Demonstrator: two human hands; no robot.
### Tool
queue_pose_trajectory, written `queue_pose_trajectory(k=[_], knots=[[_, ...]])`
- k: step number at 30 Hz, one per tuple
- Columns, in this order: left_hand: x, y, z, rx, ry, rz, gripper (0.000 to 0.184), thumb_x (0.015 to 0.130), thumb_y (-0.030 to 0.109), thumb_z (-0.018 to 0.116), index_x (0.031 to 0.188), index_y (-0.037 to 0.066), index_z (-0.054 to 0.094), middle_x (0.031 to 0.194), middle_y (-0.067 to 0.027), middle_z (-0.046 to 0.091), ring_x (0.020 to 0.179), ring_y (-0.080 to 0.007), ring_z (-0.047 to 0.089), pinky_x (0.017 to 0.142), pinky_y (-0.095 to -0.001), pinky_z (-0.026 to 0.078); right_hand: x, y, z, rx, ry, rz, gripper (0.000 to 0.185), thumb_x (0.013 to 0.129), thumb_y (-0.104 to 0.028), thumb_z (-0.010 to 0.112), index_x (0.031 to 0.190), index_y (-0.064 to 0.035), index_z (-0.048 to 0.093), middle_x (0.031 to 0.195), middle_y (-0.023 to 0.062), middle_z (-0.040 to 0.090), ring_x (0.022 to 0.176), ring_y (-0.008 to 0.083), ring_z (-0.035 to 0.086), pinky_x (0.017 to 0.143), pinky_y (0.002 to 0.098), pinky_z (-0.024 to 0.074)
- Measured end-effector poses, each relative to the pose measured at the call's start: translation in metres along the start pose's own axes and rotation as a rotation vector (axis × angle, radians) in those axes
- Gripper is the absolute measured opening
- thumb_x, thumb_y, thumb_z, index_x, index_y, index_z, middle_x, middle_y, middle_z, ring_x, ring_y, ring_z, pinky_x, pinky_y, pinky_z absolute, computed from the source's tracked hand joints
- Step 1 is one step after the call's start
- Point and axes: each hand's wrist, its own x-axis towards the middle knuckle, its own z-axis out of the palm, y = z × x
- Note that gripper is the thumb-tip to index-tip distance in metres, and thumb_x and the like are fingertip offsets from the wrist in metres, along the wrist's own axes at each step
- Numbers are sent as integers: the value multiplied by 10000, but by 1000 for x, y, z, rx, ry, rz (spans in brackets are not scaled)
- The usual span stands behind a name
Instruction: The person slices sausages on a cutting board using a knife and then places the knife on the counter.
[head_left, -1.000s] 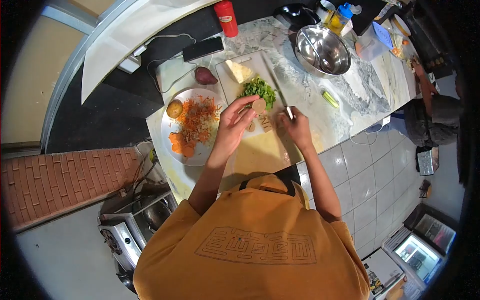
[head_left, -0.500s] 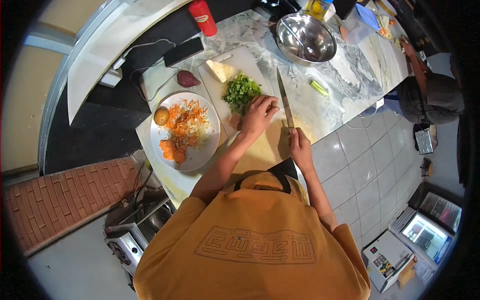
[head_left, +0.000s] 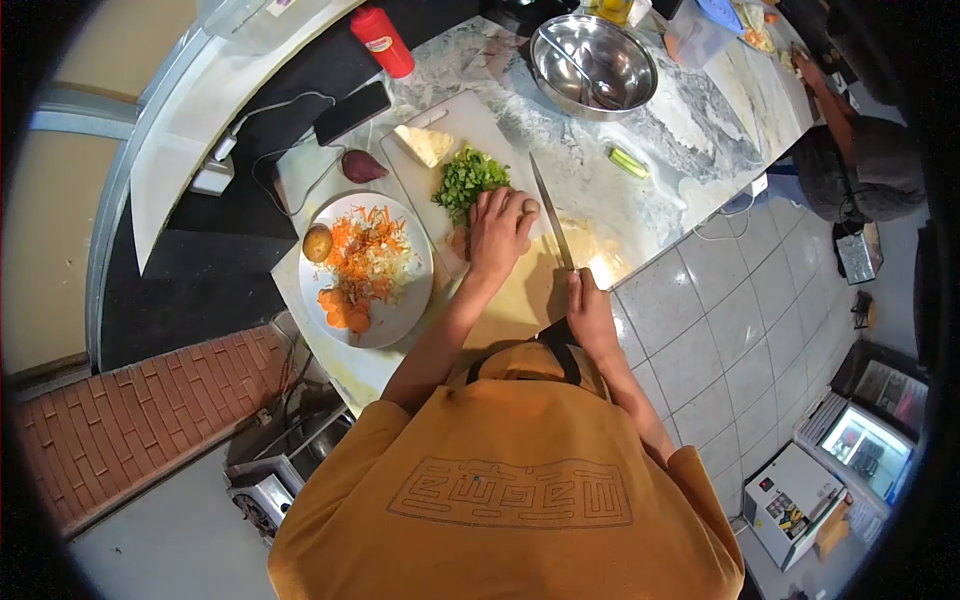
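Note:
My left hand (head_left: 497, 234) rests on the white cutting board (head_left: 420, 207), fingers curled at the edge of a pile of chopped green leaves (head_left: 468, 182). A small pale, rounded piece seems to show at its fingertips; its kind is unclear. My right hand (head_left: 592, 318) is wrapped round the handle of a long kitchen knife (head_left: 552, 212). The blade points away from me, beside the board and apart from the leaves. A pale yellowish-white chunk (head_left: 425, 145) lies at the board's far end. Part of a pinkish piece shows beside my left wrist.
Left stands a white plate (head_left: 414, 318) with shredded carrot, carrot slices and a potato (head_left: 317, 243). Behind it lie a purple-red onion (head_left: 362, 166) and a phone (head_left: 352, 112). A steel bowl (head_left: 640, 82), green stalk pieces (head_left: 628, 162) and a red bottle (head_left: 382, 42) stand farther off. Another person is far right.
The view has shifted slightly. My left hand's fingers have closed in nearer the leaves. The knife has come a little towards me and tilts more to the left.

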Motion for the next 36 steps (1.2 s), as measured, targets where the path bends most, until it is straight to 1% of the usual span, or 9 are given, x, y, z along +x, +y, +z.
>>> queue_pose_trajectory(k=[2,5,7,13,18,21,26,32,36], knots=[[-2,1,-1,1,6,-4,290,824,214,703,1094,121,647,1085,-63,599,1066,-303,520,913,-460,403,-3,-1,-2,-94,-17,-6,253,1042,-210,455,962,28,487,675,319,569,693,528,573,564,531,428],[-3,3,-2,-3,6,-39,261,848,188,705,1091,102,670,1081,-75,631,1035,-315,542,915,-435,420,-4,3,-1,-114,-3,-55,253,1039,-205,462,952,32,483,652,317,565,675,533,569,544,547,425],[-2,2,-3,-111,17,-68,235,851,164,700,1069,83,671,1036,-96,641,1001,-333,552,914,-442,418,-6,0,-1,-124,-2,-66,256,1040,-206,461,948,33,480,655,322,565,680,536,570,549,557,428],[-6,6,-5,-127,49,-84,217,842,123,694,1048,58,672,1008,-124,645,967,-356,559,900,-446,433,-6,4,5,-141,-11,-86,253,1039,-203,458,945,32,474,652,333,561,678,542,571,547,578,433],[-9,3,1,-122,95,-82,218,839,131,694,1045,63,674,1000,-112,645,956,-347,565,871,-437,450,-8,2,6,-169,-14,-94,253,1039,-205,454,945,30,465,644,330,556,671,545,566,537,578,427],[-10,5,0,-115,96,-93,224,835,133,696,1049,67,676,1002,-102,648,953,-337,568,864,-430,456,-9,-1,8,-180,-25,-79,251,1041,-219,448,968,21,446,643,326,565,655,545,570,530,583,439],[-12,4,2,-109,115,-105,225,833,122,695,1050,64,688,1024,-94,657,960,-331,572,870,-429,461,-9,-5,19,-363,-58,27,261,1048,-269,412,1039,-8,408,669,318,612,646,526,613,550,601,489],[-15,3,4,-132,148,-115,226,833,107,696,1050,47,702,1047,-94,660,968,-328,573,862,-431,469,-3,-13,21,-369,-105,97,297,1046,-304,407,1064,-8,414,699,325,627,678,527,629,582,605,505],[-13,6,0,-129,127,-129,226,844,118,683,1063,61,696,1053,-76,656,998,-310,566,893,-419,451,1,-13,20,-381,-131,112,299,1047,-299,403,1080,-3,417,705,327,628,698,531,629,595,601,509]])
